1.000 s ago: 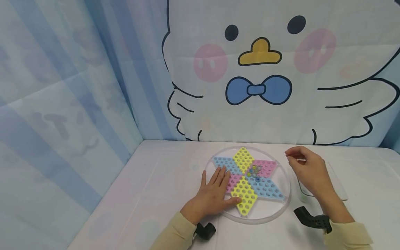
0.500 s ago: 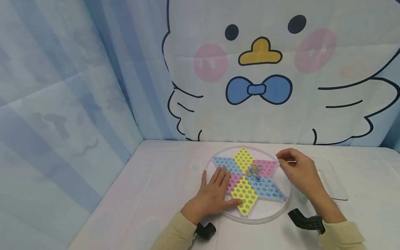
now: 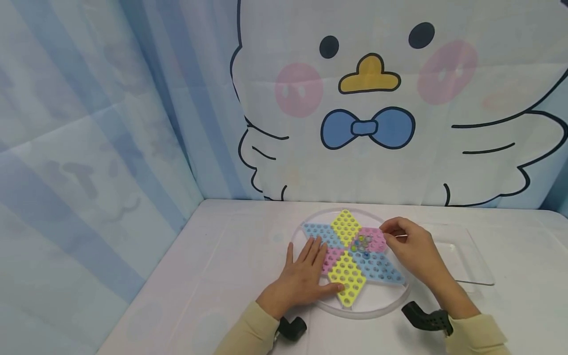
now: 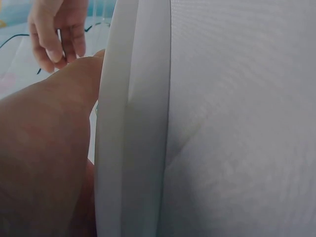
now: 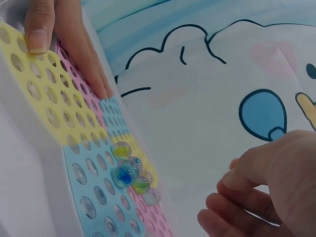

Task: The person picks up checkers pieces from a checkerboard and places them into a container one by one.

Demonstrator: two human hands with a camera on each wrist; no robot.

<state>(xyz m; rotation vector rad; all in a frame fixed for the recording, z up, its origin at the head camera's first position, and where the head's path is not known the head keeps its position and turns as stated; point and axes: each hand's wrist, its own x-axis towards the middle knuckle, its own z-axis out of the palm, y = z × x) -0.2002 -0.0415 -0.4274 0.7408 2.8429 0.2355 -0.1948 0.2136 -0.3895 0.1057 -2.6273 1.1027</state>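
Note:
A round Chinese checkers board [image 3: 347,276] with a yellow, blue and pink star of holes lies on the table. Several glass marbles [image 5: 123,175] with coloured swirls sit in holes near the star's centre, towards its pink and blue points. My left hand [image 3: 297,281] rests flat across the board's left side, fingers spread and thumb on the yellow point. Over the right pink point, my right hand [image 3: 414,246] has thumb and forefinger together, pinching what looks like a small clear marble, mostly hidden by the fingertips. In the right wrist view these fingers stand beside the seated marbles.
A clear plastic square tray [image 3: 481,270] lies right of the board, partly behind the right forearm. Black wrist-camera mounts [image 3: 293,329] hang below both wrists. A printed cloth [image 3: 368,172] rises behind the table's back edge.
My right hand has moved left from beside the clear tray to the board's right pink point, fingertips still together. The left hand has stayed put on the board.

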